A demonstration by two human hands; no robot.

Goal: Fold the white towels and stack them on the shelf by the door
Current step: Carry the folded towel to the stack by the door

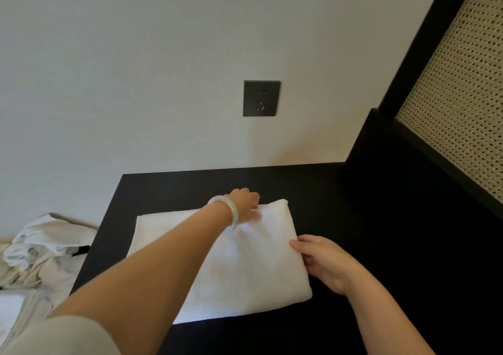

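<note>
Surface: we work at a black desk set against a pale wall that carries a dark socket plate. We cannot tell whether this top is the shelf named in the task.
Task item: one white towel lies flat on the desk, partly folded. Its thick rounded fold is on the right, and a thinner single layer shows at the far left.
Long axis: we read the towel as running left to right, with the fold edge running from far to near along the right side.
Left hand: the left hand, with a pale bangle at the wrist, reaches across the towel to its far right corner. Its fingers are curled down onto the far edge and appear to pinch it.
Right hand: the right hand sits at the middle of the fold edge. The thumb lies on top and the other fingers go along or under the edge, so we judge that it is grasping the fold.
Key relation: both hands are on the right end, so the rest of the towel lies to their left. The right hand is the nearer one to the fold's middle.
Next move: we judge that a further fold would carry this end leftward along the long axis.
Remaining stock: a loose heap of pale linen lies off the desk's left side, unfolded.
</note>
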